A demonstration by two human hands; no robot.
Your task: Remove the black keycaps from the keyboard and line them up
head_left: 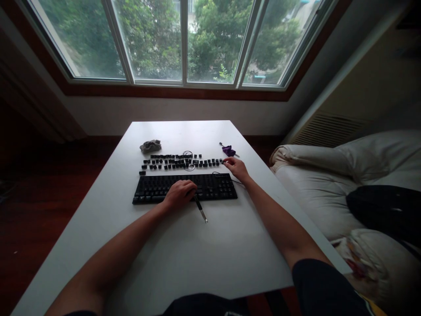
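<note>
2 hands are out over the far half of the white table [184, 259]. Farthest left, toward the far left corner, lies a crumpled grey cloth [150, 145]. Just right of it, loose black keycaps [177, 163] run in 3 rough rows parallel to the far edge, with a thin wire loop [190, 167] among them. On the near side of those rows sits the black keyboard [151, 191], square to the table's edges.

The left hand [179, 195] rests on the keyboard's near edge, about midway along it. Its fingers are curled shut around the top of a slim pen [201, 211], whose tip points down onto the bare table toward the near edge.

The right hand [237, 168] reaches past the keyboard's far right corner. Its fingertips touch the right end of the keycap rows, but I cannot tell whether they have closed on a cap or only rest against it. Just beyond the hand, near the right edge, lies a small purple tool [228, 151]. Off the table to the right is pale bedding [329, 175].

In my judgement, taking 1 cap cleanly calls for a light pinch on its 2 sides and a straight lift, so the neighbouring caps stay in line. The left hand is best kept steady so the pen does not drag.
</note>
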